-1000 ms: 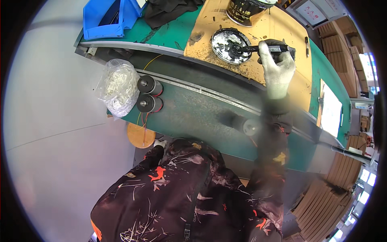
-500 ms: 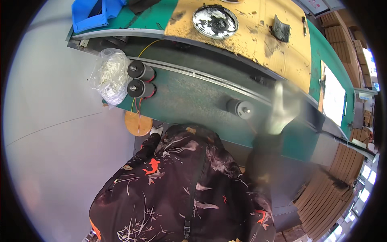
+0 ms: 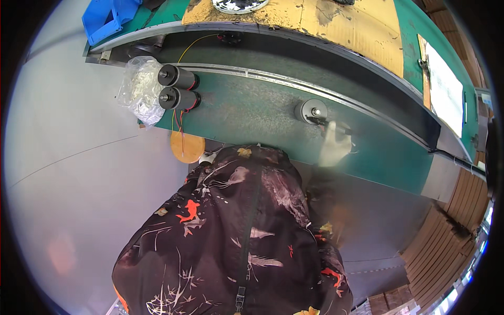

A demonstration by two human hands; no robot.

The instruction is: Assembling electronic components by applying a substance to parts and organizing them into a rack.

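On the green bench stands a dark grey cylindrical motor with a silver shaft on its pale end. Just beside it is my right hand, in a white glove and slightly blurred. Its fingers are closed on a slim dark tool, whose black tip reaches the motor's end near the shaft; the tool's exact kind is unclear. My left hand, also gloved in white, is low at the bench's front edge, beside a round wooden stool. My sleeve and jacket hide most of that hand, so its fingers do not show.
Two similar motors lie at the left, their wires hanging over the edge. A clear plastic bag with pale contents is beside them. Behind a metal rail, a raised shelf holds stained cardboard, a blackened round dish and a blue bin.
My right hand has moved left and toward me, from beyond the motor's right side to close beside it, with the dark tool now at its end. The whole view has shifted.
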